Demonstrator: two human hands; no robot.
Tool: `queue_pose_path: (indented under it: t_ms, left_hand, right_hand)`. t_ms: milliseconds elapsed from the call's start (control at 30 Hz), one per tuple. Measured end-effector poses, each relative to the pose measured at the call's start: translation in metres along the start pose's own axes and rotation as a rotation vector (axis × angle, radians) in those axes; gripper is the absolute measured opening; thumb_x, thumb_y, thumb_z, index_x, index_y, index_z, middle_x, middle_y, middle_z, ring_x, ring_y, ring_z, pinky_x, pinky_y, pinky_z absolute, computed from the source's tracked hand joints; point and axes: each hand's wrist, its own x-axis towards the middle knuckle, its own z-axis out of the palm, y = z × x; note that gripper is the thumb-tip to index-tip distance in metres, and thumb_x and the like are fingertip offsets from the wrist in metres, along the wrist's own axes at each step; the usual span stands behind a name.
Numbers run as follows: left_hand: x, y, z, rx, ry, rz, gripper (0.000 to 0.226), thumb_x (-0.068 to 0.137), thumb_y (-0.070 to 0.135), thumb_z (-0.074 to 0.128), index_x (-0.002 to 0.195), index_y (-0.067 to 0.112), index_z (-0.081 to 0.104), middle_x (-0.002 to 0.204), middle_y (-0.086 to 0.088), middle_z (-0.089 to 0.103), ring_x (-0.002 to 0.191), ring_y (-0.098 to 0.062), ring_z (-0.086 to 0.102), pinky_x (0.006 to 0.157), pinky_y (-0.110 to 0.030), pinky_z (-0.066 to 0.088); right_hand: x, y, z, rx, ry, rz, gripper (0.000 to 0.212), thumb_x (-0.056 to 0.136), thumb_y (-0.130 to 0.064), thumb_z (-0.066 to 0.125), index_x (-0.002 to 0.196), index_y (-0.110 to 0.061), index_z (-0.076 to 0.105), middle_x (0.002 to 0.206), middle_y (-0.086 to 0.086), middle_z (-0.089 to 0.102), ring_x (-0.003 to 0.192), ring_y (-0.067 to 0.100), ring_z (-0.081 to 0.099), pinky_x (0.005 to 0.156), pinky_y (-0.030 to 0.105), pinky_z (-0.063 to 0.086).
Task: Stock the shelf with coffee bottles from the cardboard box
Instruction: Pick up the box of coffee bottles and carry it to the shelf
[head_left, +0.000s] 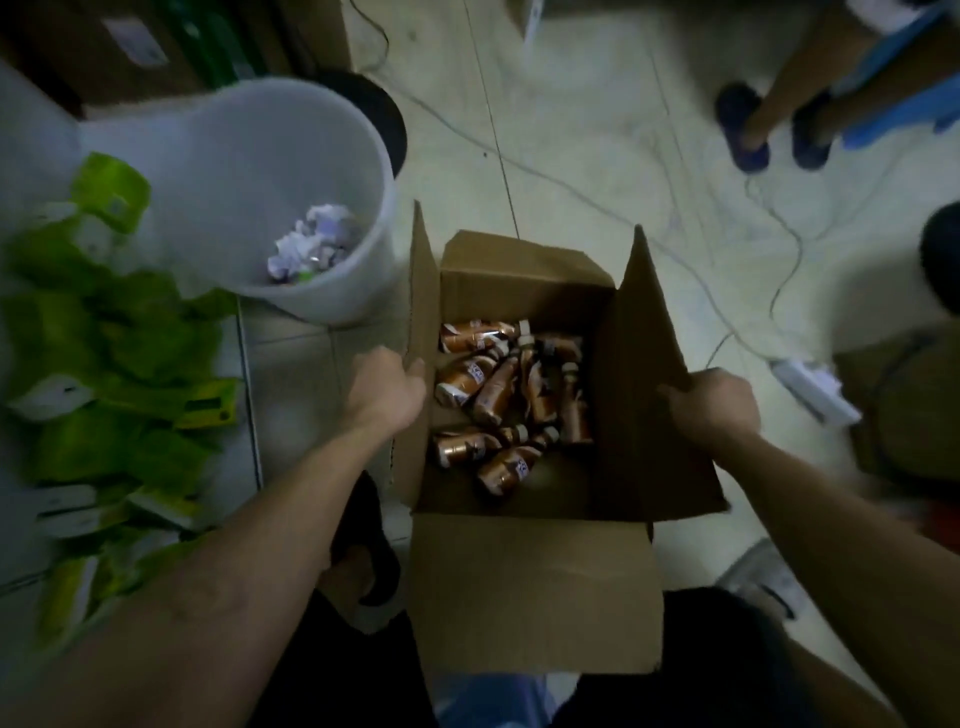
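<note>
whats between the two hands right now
In the head view, the open cardboard box sits between the left hand and right hand, each gripping a side flap, with coffee bottles lying jumbled inside.

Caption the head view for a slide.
Left hand and right hand grip side flaps of an open cardboard box of coffee bottles.

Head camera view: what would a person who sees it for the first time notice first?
The open brown cardboard box on the floor in the centre draws the eye, with brown coffee bottles lying jumbled at its bottom. The left hand grips its left flap and the right hand its right flap. To the upper left stands a white plastic waste bin with crumpled paper inside, beside bright green packets.
</note>
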Motion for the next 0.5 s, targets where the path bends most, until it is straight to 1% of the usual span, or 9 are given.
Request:
queue_pose_path:
  t_ms: [67, 133, 233, 300, 367, 433, 467, 500]
  left_hand:
    - [0.023, -0.017, 0.037, 0.000, 0.007, 0.017, 0.035, 0.094, 0.030, 0.053, 0.066, 0.009, 0.053, 0.066, -0.003, 0.055, 0.054, -0.011, 0.051, 0.045, -0.023, 0.030]
    - [0.045, -0.037, 0.076, 0.015, 0.035, 0.051, 0.032, 0.093, 0.031, 0.055, 0.067, 0.012, 0.057, 0.063, -0.003, 0.057, 0.054, -0.013, 0.055, 0.045, -0.026, 0.032]
    - [0.074, -0.066, 0.133, 0.114, 0.106, 0.151, 0.036, 0.091, 0.034, 0.056, 0.059, 0.020, 0.049, 0.059, 0.001, 0.052, 0.051, -0.010, 0.049, 0.045, -0.024, 0.029]
    - [0.085, -0.088, 0.162, 0.203, 0.166, 0.207, 0.041, 0.091, 0.033, 0.056, 0.053, 0.022, 0.042, 0.055, 0.001, 0.049, 0.048, -0.008, 0.044, 0.046, -0.024, 0.027]
    - [0.091, -0.104, 0.176, 0.212, 0.222, 0.214, 0.041, 0.091, 0.034, 0.055, 0.053, 0.022, 0.043, 0.055, 0.001, 0.050, 0.048, -0.008, 0.046, 0.047, -0.023, 0.029]
    - [0.097, -0.109, 0.181, 0.161, 0.248, 0.252, 0.036, 0.089, 0.032, 0.057, 0.059, 0.015, 0.051, 0.056, 0.000, 0.052, 0.050, -0.010, 0.049, 0.048, -0.023, 0.030]
    - [0.096, -0.109, 0.179, 0.140, 0.243, 0.274, 0.032, 0.089, 0.031, 0.057, 0.063, 0.011, 0.055, 0.058, -0.002, 0.055, 0.052, -0.014, 0.052, 0.048, -0.024, 0.031]
    - [0.091, -0.110, 0.178, 0.115, 0.239, 0.285, 0.030, 0.089, 0.030, 0.057, 0.068, 0.008, 0.058, 0.061, -0.005, 0.056, 0.056, -0.018, 0.055, 0.048, -0.025, 0.032]
  right_hand:
    - [0.022, 0.014, 0.043, 0.027, 0.016, -0.003, 0.028, 0.091, -0.033, 0.061, 0.082, -0.007, 0.066, 0.066, 0.006, 0.062, 0.061, 0.023, 0.063, 0.060, 0.033, 0.054]
    - [0.043, 0.029, 0.085, 0.069, 0.026, -0.016, 0.030, 0.090, -0.033, 0.063, 0.084, -0.004, 0.069, 0.068, 0.008, 0.064, 0.061, 0.025, 0.064, 0.062, 0.035, 0.056]
    - [0.066, 0.058, 0.148, 0.116, 0.038, -0.030, 0.033, 0.088, -0.029, 0.064, 0.079, 0.002, 0.069, 0.070, 0.014, 0.067, 0.061, 0.028, 0.064, 0.065, 0.039, 0.058]
    - [0.073, 0.069, 0.184, 0.093, 0.052, -0.097, 0.033, 0.087, -0.025, 0.064, 0.074, 0.005, 0.068, 0.069, 0.018, 0.067, 0.061, 0.032, 0.065, 0.062, 0.040, 0.058]
    - [0.077, 0.068, 0.205, 0.065, 0.069, -0.170, 0.031, 0.084, -0.020, 0.063, 0.066, 0.005, 0.064, 0.064, 0.020, 0.063, 0.058, 0.034, 0.062, 0.052, 0.034, 0.050]
    - [0.082, 0.067, 0.213, 0.048, 0.086, -0.180, 0.026, 0.080, -0.016, 0.062, 0.061, 0.001, 0.058, 0.061, 0.016, 0.058, 0.053, 0.031, 0.056, 0.045, 0.028, 0.039]
    - [0.081, 0.068, 0.212, 0.062, 0.088, -0.174, 0.023, 0.080, -0.015, 0.061, 0.062, 0.000, 0.058, 0.062, 0.015, 0.058, 0.054, 0.029, 0.056, 0.044, 0.028, 0.040]
    - [0.076, 0.072, 0.209, 0.094, 0.093, -0.159, 0.019, 0.081, -0.014, 0.061, 0.068, 0.001, 0.061, 0.068, 0.016, 0.061, 0.059, 0.030, 0.059, 0.048, 0.031, 0.048]
